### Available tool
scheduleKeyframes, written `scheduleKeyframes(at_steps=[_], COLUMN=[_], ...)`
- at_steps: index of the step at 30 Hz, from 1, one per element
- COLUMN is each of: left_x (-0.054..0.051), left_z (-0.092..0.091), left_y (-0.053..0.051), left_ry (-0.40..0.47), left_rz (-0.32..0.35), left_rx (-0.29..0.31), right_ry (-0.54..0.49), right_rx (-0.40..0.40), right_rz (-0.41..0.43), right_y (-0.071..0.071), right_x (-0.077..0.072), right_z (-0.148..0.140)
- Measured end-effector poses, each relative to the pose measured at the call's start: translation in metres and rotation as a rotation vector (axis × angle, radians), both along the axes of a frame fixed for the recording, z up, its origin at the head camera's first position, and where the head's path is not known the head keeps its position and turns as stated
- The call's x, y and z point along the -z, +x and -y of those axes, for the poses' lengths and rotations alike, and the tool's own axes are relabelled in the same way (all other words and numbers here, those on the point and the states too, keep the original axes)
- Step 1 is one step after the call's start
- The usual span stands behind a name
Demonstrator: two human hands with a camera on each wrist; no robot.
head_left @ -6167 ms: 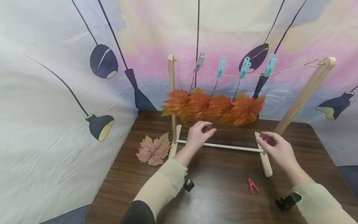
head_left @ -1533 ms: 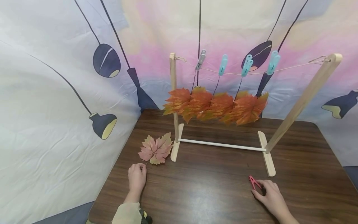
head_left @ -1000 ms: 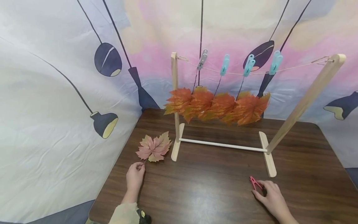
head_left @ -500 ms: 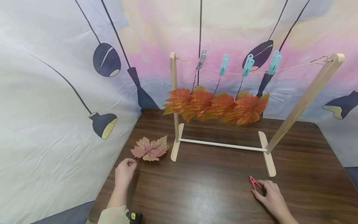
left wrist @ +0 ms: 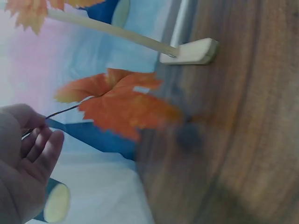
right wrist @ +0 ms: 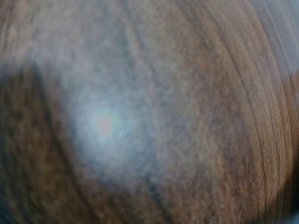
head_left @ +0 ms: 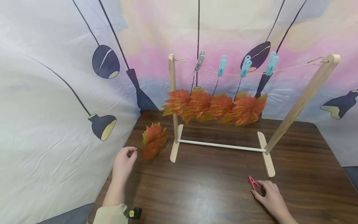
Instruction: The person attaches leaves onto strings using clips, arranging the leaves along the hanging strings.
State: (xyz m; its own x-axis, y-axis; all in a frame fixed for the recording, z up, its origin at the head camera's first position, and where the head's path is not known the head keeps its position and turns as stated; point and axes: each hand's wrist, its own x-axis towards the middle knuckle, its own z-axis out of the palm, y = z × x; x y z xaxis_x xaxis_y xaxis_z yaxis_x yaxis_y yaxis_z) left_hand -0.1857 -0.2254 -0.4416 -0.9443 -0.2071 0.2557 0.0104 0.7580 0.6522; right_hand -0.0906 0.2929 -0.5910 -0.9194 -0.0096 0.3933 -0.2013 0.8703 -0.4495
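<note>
My left hand (head_left: 123, 163) pinches the thin stem of an artificial maple leaf (head_left: 154, 141) at the left of the table. In the left wrist view the same leaf (left wrist: 124, 100) shows its orange face, raised off the wood, its stem between thumb and fingers of the left hand (left wrist: 30, 154). Low on the right, my right hand (head_left: 271, 197) rests on the table, thumb and forefinger about a red clothespin (head_left: 253, 182). Only blurred tabletop fills the right wrist view, so neither that hand nor the clothespin shows there.
Beyond the hands stands a wooden rack (head_left: 302, 104) with a string across its top and a white rod (head_left: 221, 145) low down. Grey (head_left: 199, 61) and light blue clothespins (head_left: 222, 66) sit on the string. Several orange leaves (head_left: 249, 109) hang below it. Behind is a painted cloth backdrop (head_left: 56, 155).
From near the rack, my hands have moved down to the leaf and the red clothespin. The leaf has been lifted by its stem and turned from its pinkish side to orange. The right hand stays still lately.
</note>
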Motion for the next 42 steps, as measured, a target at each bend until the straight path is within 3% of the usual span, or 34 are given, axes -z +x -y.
scheduleKeyframes(at_steps=[6, 11, 14, 18, 20, 24, 28, 34, 39, 42], left_x=[-0.025, -0.04, -0.044, -0.044, -0.042, -0.038, -0.037, -0.04, -0.05, -0.061], left_z=[-0.009, -0.018, -0.026, -0.038, -0.046, -0.06, -0.073, -0.089, -0.102, -0.11], left_y=[0.0, 0.0, -0.001, -0.006, -0.01, -0.017, -0.021, -0.024, -0.026, -0.025], left_ry=[-0.029, 0.036, 0.183, 0.463, 0.561, 0.641, 0.638, 0.63, 0.573, 0.531], left_rz=[-0.072, -0.144, -0.151, -0.156, -0.167, -0.177, -0.156, -0.109, -0.095, -0.096], left_rx=[0.129, 0.17, 0.184, 0.244, 0.282, 0.365, 0.437, 0.488, 0.518, 0.538], right_ry=[-0.004, -0.001, -0.003, -0.005, -0.008, -0.025, -0.057, -0.071, -0.087, -0.095], right_rx=[-0.003, -0.009, -0.011, -0.009, -0.008, 0.001, 0.029, 0.06, 0.063, 0.061], right_rz=[-0.008, -0.02, -0.022, -0.021, -0.021, -0.011, 0.025, 0.088, -0.004, -0.038], right_y=[0.0, 0.0, 0.0, -0.001, -0.001, 0.0, 0.001, -0.002, -0.007, -0.011], right_x=[0.0, 0.0, 0.0, 0.0, 0.0, -0.002, -0.005, -0.016, -0.029, -0.04], right_z=[0.0, 0.0, 0.0, 0.0, 0.0, 0.0, -0.001, 0.001, 0.002, 0.002])
